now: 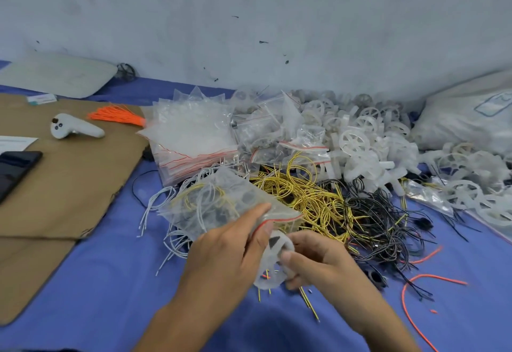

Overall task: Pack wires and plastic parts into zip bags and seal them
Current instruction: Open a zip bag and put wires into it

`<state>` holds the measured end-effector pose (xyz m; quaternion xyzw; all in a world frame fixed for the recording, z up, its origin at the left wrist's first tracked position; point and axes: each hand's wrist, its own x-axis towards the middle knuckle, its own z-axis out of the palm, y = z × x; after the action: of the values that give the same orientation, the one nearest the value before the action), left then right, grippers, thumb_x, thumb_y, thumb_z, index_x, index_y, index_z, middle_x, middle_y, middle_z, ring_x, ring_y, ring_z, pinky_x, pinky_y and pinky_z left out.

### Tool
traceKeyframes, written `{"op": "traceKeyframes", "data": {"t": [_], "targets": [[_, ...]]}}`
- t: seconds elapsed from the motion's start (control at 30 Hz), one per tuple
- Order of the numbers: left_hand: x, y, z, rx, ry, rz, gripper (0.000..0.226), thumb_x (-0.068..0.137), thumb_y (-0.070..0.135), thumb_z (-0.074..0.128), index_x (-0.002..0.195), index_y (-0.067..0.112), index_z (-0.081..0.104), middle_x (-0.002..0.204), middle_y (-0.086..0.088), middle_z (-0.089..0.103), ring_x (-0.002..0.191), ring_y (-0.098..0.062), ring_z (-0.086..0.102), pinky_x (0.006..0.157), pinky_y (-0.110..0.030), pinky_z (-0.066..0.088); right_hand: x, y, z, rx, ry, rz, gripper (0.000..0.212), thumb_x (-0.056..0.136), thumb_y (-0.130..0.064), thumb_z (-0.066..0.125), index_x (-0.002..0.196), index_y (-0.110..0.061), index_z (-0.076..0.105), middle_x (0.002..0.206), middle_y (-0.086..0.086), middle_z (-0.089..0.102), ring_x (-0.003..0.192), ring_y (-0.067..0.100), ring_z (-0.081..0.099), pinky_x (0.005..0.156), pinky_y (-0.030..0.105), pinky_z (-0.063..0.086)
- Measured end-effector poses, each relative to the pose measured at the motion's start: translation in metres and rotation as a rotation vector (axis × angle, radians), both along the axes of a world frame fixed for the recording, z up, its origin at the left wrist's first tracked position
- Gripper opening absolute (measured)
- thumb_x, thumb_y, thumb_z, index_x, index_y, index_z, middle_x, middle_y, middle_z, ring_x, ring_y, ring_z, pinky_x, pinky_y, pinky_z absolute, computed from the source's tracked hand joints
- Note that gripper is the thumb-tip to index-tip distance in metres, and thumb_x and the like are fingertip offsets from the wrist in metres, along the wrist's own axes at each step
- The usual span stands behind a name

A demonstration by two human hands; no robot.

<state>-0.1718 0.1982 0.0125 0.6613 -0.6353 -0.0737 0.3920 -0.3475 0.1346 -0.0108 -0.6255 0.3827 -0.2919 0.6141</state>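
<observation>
My left hand [224,249] pinches the red-striped mouth of a clear zip bag [221,202] with yellow and white wires and dark parts inside. My right hand [318,260] grips a white plastic wheel part [273,263] right at the bag's mouth, below the red strip. Behind the bag lie tangled yellow wires [310,196], black wires [382,216] and white wires [163,202] on the blue cloth [116,282]. A heap of white plastic wheels [360,135] lies further back.
A stack of empty zip bags [191,135] and several filled bags [266,130] lie behind the wires. Left, a cardboard sheet [63,185] carries a white controller [74,127], a dark phone [13,171] and orange wires [116,116]. Loose orange wires [415,290] lie right; a white sack [471,113] sits far right.
</observation>
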Motion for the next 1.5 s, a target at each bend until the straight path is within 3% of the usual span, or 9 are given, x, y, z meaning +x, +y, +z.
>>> {"op": "traceKeyframes", "data": {"t": [0.13,0.33,0.47,0.57,0.73,0.87,1.1,1.37,1.5], "targets": [[0.008,-0.003,0.009,-0.013,-0.127,0.065,0.033,0.097,0.046,0.047,0.125,0.038,0.063,0.086,0.009,0.073,0.072,-0.017,0.064,0.055,-0.028,0.047,0.029,0.001,0.004,-0.072,-0.029,-0.139,0.012,0.091,-0.007,0.065,0.097,-0.013,0.073,0.075,0.004,0.071,0.066,0.018,0.066,0.063,0.037,0.059],[0.01,-0.007,0.005,-0.003,-0.081,0.024,0.052,0.092,0.059,0.028,0.133,0.042,0.056,0.095,0.001,0.074,0.083,-0.027,0.068,0.064,-0.038,0.052,0.052,0.007,0.015,-0.108,-0.217,0.187,0.035,0.096,0.009,0.046,0.129,-0.004,0.053,0.125,0.012,0.064,0.118,0.017,0.058,0.098,0.039,0.051],[0.014,-0.007,0.003,-0.021,-0.038,0.056,0.043,0.094,0.055,0.036,0.132,0.046,0.055,0.083,0.003,0.073,0.077,-0.025,0.066,0.061,-0.037,0.049,0.013,-0.03,0.031,-0.179,-0.024,0.049,0.024,0.093,-0.01,0.055,0.104,-0.021,0.074,0.096,0.004,0.075,0.085,0.015,0.068,0.072,0.03,0.058],[0.013,-0.006,0.004,-0.015,-0.015,0.054,0.038,0.097,0.056,0.038,0.131,0.048,0.054,0.072,0.003,0.068,0.071,-0.028,0.064,0.057,-0.038,0.046,-0.027,-0.088,0.039,-0.457,0.297,-0.361,0.019,0.095,-0.018,0.059,0.097,-0.031,0.072,0.086,-0.003,0.073,0.068,0.015,0.065,0.062,0.032,0.055],[0.01,-0.005,0.004,-0.008,0.009,0.04,0.044,0.09,0.055,0.038,0.129,0.047,0.057,0.074,0.001,0.069,0.071,-0.029,0.063,0.056,-0.036,0.042,-0.064,-0.168,0.026,-0.48,0.994,-0.515,0.033,0.098,-0.034,0.047,0.129,-0.027,0.057,0.136,0.017,0.043,0.086,0.029,0.06,0.088,0.037,0.047],[0.008,-0.007,0.003,-0.012,0.009,0.039,0.044,0.091,0.054,0.038,0.129,0.046,0.057,0.077,0.0,0.071,0.073,-0.031,0.064,0.058,-0.039,0.046,-0.074,-0.183,0.019,-0.495,1.127,-0.422,0.039,0.098,-0.04,0.044,0.132,-0.025,0.054,0.113,0.013,0.066,0.095,0.029,0.062,0.081,0.036,0.044],[0.003,-0.009,0.004,-0.007,-0.006,0.055,0.041,0.092,0.054,0.04,0.127,0.046,0.058,0.058,0.009,0.055,0.062,-0.024,0.06,0.053,-0.037,0.045,-0.082,-0.189,0.016,-0.534,1.133,-0.326,0.054,0.096,-0.025,0.047,0.147,-0.029,0.032,0.111,0.013,0.064,0.094,0.03,0.057,0.074,0.035,0.041],[0.007,-0.005,0.004,0.017,0.007,0.053,0.043,0.091,0.056,0.037,0.128,0.046,0.057,0.052,0.017,0.044,0.061,-0.021,0.058,0.054,-0.036,0.045,-0.097,-0.214,0.013,-0.677,1.122,-0.503,0.063,0.087,-0.017,0.064,0.143,-0.022,0.036,0.133,0.016,0.045,0.118,0.035,0.047,0.084,0.044,0.047],[0.008,-0.005,0.004,0.034,0.017,0.056,0.044,0.092,0.057,0.036,0.13,0.046,0.056,0.052,0.016,0.044,0.058,-0.016,0.05,0.053,-0.036,0.041,-0.101,-0.224,0.009,-0.647,1.055,-0.537,0.024,0.094,-0.02,0.058,0.114,-0.008,0.058,0.108,0.016,0.062,0.091,0.033,0.056,0.072,0.037,0.043]]}}
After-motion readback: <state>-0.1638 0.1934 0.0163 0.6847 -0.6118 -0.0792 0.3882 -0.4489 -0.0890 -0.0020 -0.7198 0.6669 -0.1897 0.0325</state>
